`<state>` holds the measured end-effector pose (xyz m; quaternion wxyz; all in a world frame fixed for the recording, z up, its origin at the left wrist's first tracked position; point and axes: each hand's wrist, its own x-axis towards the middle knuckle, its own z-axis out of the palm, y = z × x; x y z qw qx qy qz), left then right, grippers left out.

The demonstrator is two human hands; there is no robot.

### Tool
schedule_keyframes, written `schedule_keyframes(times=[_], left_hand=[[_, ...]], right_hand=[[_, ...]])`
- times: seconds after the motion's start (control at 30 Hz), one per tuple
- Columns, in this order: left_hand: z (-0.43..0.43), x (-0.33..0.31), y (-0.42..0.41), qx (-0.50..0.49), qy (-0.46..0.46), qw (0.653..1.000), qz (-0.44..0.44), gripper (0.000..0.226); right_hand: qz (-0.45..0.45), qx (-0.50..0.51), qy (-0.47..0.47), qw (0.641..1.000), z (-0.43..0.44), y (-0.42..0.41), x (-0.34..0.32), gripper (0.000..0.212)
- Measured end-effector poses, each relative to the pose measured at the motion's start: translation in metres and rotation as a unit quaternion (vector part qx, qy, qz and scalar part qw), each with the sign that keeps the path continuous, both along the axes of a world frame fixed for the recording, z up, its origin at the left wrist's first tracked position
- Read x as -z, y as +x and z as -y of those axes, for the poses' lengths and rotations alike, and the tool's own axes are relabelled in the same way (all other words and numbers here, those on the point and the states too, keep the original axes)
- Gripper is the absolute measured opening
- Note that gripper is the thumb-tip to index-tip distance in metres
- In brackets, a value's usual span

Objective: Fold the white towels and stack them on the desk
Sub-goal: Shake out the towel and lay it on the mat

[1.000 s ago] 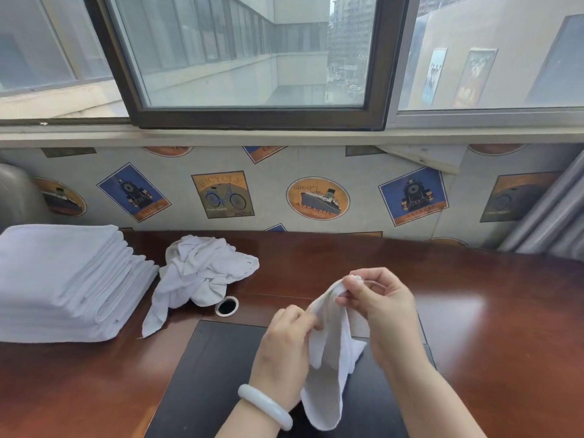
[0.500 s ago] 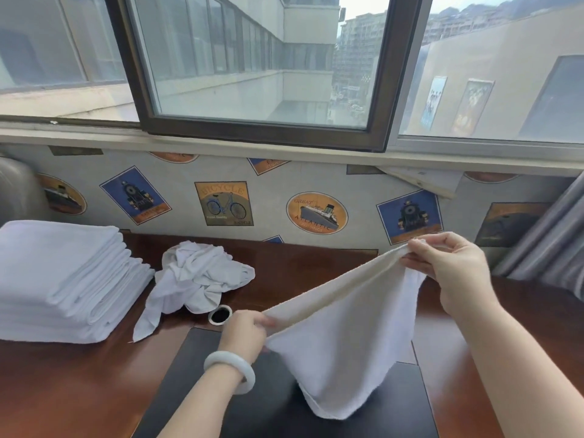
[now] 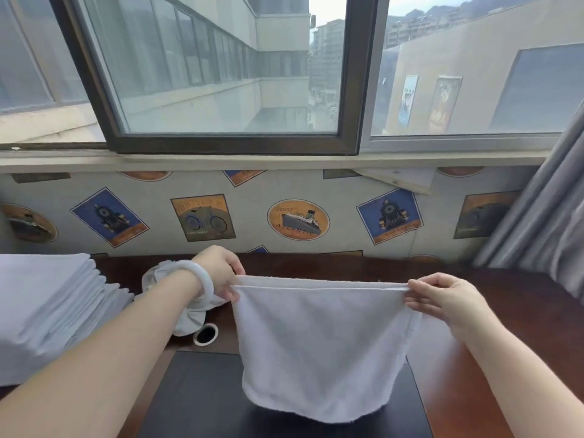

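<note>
I hold a white towel (image 3: 319,346) stretched flat in the air above the desk. My left hand (image 3: 221,273), with a white bangle on its wrist, pinches the top left corner. My right hand (image 3: 442,298) pinches the top right corner. The towel's top edge is pulled taut between them and its lower edge hangs down to the black pad (image 3: 196,399). A stack of folded white towels (image 3: 47,311) lies at the left of the desk. A crumpled white towel (image 3: 186,317) lies behind my left forearm, mostly hidden.
The dark wooden desk (image 3: 493,358) runs to a wall with picture stickers under a window. A round cable hole (image 3: 205,334) sits beside the crumpled towel. A grey curtain (image 3: 543,216) hangs at the far right.
My hands have moved apart and lifted, opening the bunched towel into a flat sheet with a level top edge. The view has tilted upward.
</note>
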<state>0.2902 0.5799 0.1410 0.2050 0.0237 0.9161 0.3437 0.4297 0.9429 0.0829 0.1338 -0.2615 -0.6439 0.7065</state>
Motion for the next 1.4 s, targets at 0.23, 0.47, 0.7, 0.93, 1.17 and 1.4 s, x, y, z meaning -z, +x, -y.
schedule_keyframes(times=[0.23,0.47,0.7,0.93,1.17,1.4], left_hand=[[-0.022,-0.043,-0.035,-0.133,0.213,0.966,-0.060,0.020],[0.010,-0.009,0.012,-0.125,0.249,0.950,-0.143,0.016],[0.035,0.196,0.100,-0.165,0.110,0.980,-0.012,0.027],[0.053,0.281,0.166,-0.183,0.035,0.979,0.081,0.029],[0.065,0.283,0.180,-0.129,-0.013,0.987,0.091,0.025],[0.050,0.276,0.167,-0.028,-0.117,0.992,-0.026,0.039]], right_hand=[[-0.114,0.043,-0.056,0.991,-0.003,-0.052,-0.038,0.013],[-0.137,0.029,-0.016,0.990,0.015,-0.008,-0.020,0.009],[0.171,0.062,-0.055,0.982,0.044,0.068,0.182,0.027],[0.313,0.044,-0.027,0.948,0.056,0.127,0.252,0.019],[0.348,-0.007,-0.021,0.937,0.054,0.145,0.249,0.016],[0.372,-0.102,0.446,0.808,0.061,0.114,0.219,0.028]])
